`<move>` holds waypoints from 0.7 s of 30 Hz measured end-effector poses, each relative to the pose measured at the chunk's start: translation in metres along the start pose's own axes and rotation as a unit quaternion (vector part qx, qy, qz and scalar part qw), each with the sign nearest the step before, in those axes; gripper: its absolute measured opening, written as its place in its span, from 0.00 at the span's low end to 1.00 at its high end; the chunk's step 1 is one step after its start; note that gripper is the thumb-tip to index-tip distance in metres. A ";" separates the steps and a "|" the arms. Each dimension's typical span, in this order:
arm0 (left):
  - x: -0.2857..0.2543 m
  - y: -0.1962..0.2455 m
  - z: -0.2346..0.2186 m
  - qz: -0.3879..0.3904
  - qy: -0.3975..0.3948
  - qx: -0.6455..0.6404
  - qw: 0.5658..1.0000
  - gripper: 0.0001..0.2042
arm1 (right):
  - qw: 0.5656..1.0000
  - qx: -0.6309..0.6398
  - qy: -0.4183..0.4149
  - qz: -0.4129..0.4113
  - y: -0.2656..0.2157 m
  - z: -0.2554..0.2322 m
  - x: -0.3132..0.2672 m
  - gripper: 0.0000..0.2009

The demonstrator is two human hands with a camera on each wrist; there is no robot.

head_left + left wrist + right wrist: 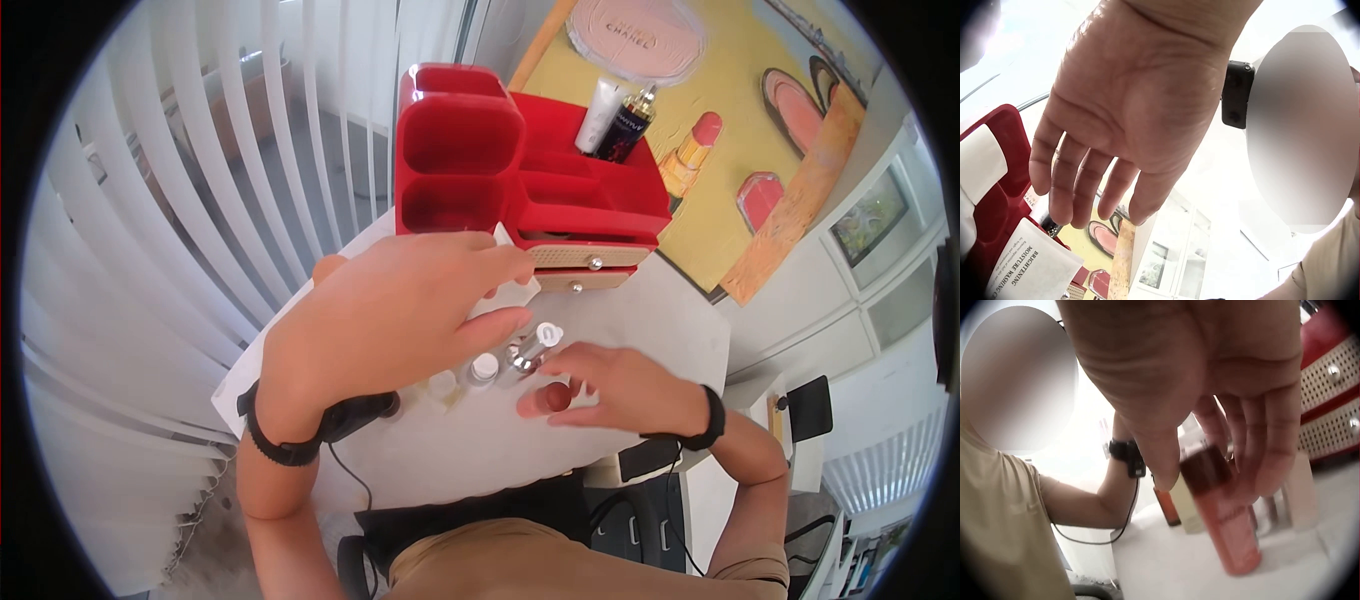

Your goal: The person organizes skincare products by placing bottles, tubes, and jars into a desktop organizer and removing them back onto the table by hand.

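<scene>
My left hand (400, 290) hovers over the table with loosely straight fingers, near the front of a red makeup organizer (590, 235). In the left wrist view a white washing cream tube (1035, 269) stands beyond its fingertips; the head view shows it mostly hidden by the hand. My right hand (630, 390) is at a pink bottle (1229, 531) with a dark red cap (1207, 469). Its thumb and fingers lie on either side of the cap, with a gap on the thumb side. A silver pump bottle (530, 350) and a small white-capped bottle (483, 370) stand beside it.
On the organizer's top stand a white tube (600, 115) and a dark bottle (628, 130). Its upper drawer (590, 257) sits slightly pulled out. Behind leans a yellow makeup painting (690, 165). Vertical blinds (200, 180) hang along the left.
</scene>
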State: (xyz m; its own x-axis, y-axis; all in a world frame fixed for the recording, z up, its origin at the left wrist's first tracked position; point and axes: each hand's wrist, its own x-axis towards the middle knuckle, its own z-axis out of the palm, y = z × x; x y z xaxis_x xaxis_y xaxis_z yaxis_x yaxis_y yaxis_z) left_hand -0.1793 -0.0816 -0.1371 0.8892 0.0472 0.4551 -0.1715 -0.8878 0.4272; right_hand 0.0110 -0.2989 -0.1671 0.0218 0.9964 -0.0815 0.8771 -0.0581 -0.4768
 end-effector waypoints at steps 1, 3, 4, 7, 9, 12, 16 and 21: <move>-0.001 0.001 -0.001 -0.019 -0.008 0.002 1.000 0.11 | 0.998 0.015 -0.027 0.051 -0.008 -0.019 0.004 0.18; 0.000 0.002 -0.002 -0.019 -0.006 -0.003 1.000 0.11 | 0.984 0.054 0.170 0.005 0.014 -0.054 0.016 0.15; 0.000 0.003 -0.002 -0.024 -0.009 -0.006 1.000 0.11 | 0.976 0.023 0.218 -0.016 0.040 -0.082 0.033 0.15; 0.000 0.005 -0.002 -0.023 -0.011 0.001 1.000 0.12 | 0.907 -0.027 0.421 0.005 0.057 -0.157 0.077 0.19; 0.000 0.008 -0.006 -0.027 -0.019 0.006 0.999 0.12 | 0.834 -0.230 0.499 -0.050 0.116 -0.203 0.111 0.24; -0.001 0.012 -0.010 -0.027 -0.021 0.009 0.999 0.12 | 0.924 -0.006 0.369 0.101 0.114 -0.211 0.128 0.28; -0.002 0.007 -0.009 0.005 -0.002 0.004 1.000 0.12 | 0.884 -0.248 0.395 0.019 0.149 -0.204 0.147 0.27; -0.002 0.009 -0.008 0.008 -0.002 -0.005 1.000 0.13 | 0.913 -0.181 0.341 0.131 0.124 -0.207 0.144 0.28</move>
State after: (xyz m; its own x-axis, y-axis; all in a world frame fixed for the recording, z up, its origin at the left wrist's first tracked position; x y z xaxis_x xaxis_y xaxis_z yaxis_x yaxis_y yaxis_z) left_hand -0.1858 -0.0862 -0.1280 0.8882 0.0304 0.4584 -0.1906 -0.8835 0.4279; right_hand 0.2222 -0.1505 -0.0569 0.4387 0.7645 0.4723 0.8975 -0.3986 -0.1885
